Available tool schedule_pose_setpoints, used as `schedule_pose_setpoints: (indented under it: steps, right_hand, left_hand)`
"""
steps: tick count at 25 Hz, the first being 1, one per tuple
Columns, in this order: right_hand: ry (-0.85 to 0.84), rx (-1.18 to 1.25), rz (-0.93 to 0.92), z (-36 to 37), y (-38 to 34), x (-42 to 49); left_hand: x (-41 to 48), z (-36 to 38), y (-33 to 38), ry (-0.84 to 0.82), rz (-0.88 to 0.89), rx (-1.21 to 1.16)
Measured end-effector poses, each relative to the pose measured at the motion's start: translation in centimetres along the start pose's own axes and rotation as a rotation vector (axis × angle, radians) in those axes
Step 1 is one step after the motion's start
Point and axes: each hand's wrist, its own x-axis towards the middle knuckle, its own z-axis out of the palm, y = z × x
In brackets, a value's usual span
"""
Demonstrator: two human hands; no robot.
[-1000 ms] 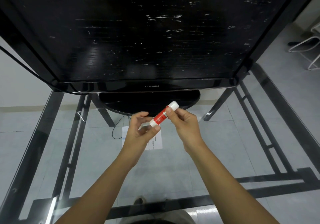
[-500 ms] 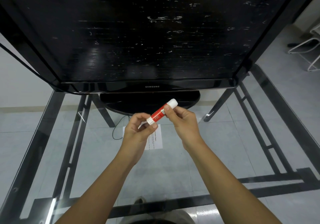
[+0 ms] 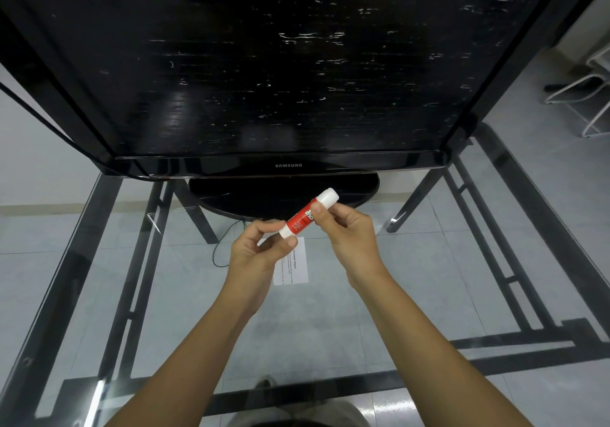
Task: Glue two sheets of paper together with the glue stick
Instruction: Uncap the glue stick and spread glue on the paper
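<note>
While both forearms reach forward over the clear glass table with its black metal frame [image 3: 74, 261], the left hand [image 3: 260, 251] is held above the surface with its fingers curled, and its thumb and forefinger pinch the lower white end of the red-and-white glue stick [image 3: 305, 217]. That stick is lifted clear of the glass and tilts, its white cap pointing up and to the right, in front of the oval black base of the large black flat-screen television [image 3: 264, 63], which stands at the far side of the table. Just below the stick, a white printed sheet of paper [image 3: 293, 266] lies flat on the glass, its left part hidden behind the left hand. To the right, the right hand [image 3: 350, 231] grips the red body of the stick near the cap, thumb on top and fingers folded underneath. Farther right, beyond the table's edge, a white metal chair [image 3: 581, 96] stands on the pale tiled floor.
</note>
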Motion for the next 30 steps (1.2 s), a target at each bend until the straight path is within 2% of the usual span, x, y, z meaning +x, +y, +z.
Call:
schedule_pose_setpoints:
  steps: [2,5,12,16,21,25,27,30]
  right_hand:
    - [0.007,-0.008,0.003,0.0,0.0,-0.1]
    - [-0.009,0.012,-0.016,-0.1,-0.1,-0.1]
    - [-0.022,-0.003,-0.022,0.2,-0.1,0.1]
    - [-0.027,-0.014,-0.015,0.4,0.2,0.1]
    - [-0.119,0.011,0.001,0.4,0.6,0.6]
    - [-0.213,-0.054,0.048,0.7,2.4,1.5]
    - [-0.160,-0.143,0.090,0.7,4.5,2.2]
    - [0.024,-0.333,0.113,0.3,8.5,2.8]
  left_hand:
    - [0.1,0.0,-0.1,-0.015,-0.022,0.009]
    - [0.2,0.1,0.0,-0.042,-0.153,-0.142]
    - [0.1,-0.1,-0.1,-0.010,0.013,0.015]
    - [0.1,-0.4,-0.1,0.022,0.063,-0.004]
    - [0.4,-0.7,-0.2,-0.032,0.034,0.050]
    - [0.5,-1.4,-0.8,0.040,-0.008,0.011]
    - [0.6,-2.1,-1.4,0.081,-0.036,-0.018]
    - [0.7,-3.3,-1.8,0.133,-0.066,-0.012]
